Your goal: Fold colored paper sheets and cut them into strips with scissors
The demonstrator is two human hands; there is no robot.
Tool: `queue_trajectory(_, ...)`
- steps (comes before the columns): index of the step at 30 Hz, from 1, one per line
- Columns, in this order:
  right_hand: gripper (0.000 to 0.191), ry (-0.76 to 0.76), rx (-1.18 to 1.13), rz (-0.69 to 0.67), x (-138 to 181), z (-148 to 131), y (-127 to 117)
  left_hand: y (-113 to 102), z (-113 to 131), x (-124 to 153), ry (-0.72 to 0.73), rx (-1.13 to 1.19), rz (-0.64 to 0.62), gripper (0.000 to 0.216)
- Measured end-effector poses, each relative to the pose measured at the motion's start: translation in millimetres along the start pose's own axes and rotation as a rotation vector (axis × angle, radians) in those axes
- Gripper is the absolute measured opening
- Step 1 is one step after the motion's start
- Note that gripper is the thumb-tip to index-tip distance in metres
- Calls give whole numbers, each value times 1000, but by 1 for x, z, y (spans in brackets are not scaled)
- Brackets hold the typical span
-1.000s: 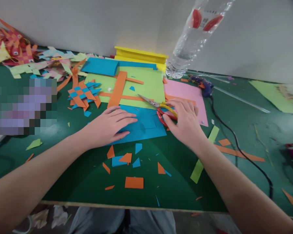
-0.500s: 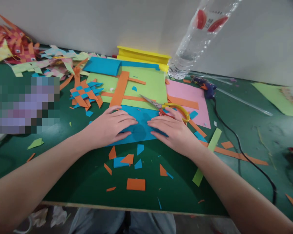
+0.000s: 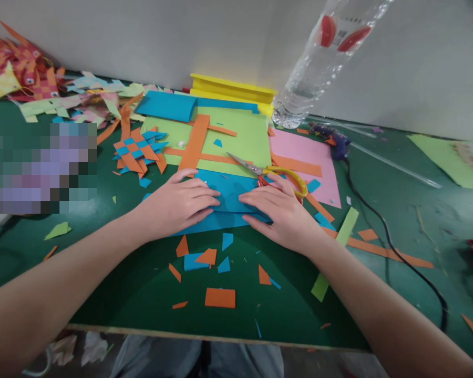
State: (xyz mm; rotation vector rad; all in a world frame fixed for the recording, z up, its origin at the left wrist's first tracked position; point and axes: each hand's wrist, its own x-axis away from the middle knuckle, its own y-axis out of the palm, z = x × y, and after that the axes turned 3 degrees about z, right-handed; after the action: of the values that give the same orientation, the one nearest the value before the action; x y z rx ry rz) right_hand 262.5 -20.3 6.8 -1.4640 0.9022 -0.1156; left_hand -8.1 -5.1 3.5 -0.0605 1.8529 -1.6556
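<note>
A blue paper sheet [image 3: 230, 197] lies on the green table [image 3: 142, 283] in front of me. My left hand [image 3: 177, 205] lies flat on its left part, fingers stretched out. My right hand [image 3: 281, 212] rests flat on its right part, fingers pointing left toward the other hand. Both hands press on the sheet and hold nothing. Scissors [image 3: 278, 174] with yellow and red handles lie just beyond my right hand, blades pointing left over a light green sheet [image 3: 244, 139].
A woven orange-and-blue paper piece [image 3: 137, 152] lies at the left. A pink sheet [image 3: 299, 152], a glue gun [image 3: 335, 142] with a black cord [image 3: 394, 247] and a clear bottle [image 3: 311, 68] stand to the right. Paper scraps [image 3: 219, 297] litter the near edge.
My right hand left the scissors and came down flat on the blue sheet beside my left hand. The scissors stayed on the table. The left hand barely moved.
</note>
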Motion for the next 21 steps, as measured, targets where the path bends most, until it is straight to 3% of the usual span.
queue_trajectory(6,22,0,0,-6,0,0,1,-4,2,-2,-18,-9,-16,28)
queue_trajectory(15,18,-25,-10,13,-1,-1,0,-9,3,-4,36,-122,71,27)
queue_trajectory(21,14,-70,-11,53,-2,2,1,-7,5,-5,2,-34,38,23)
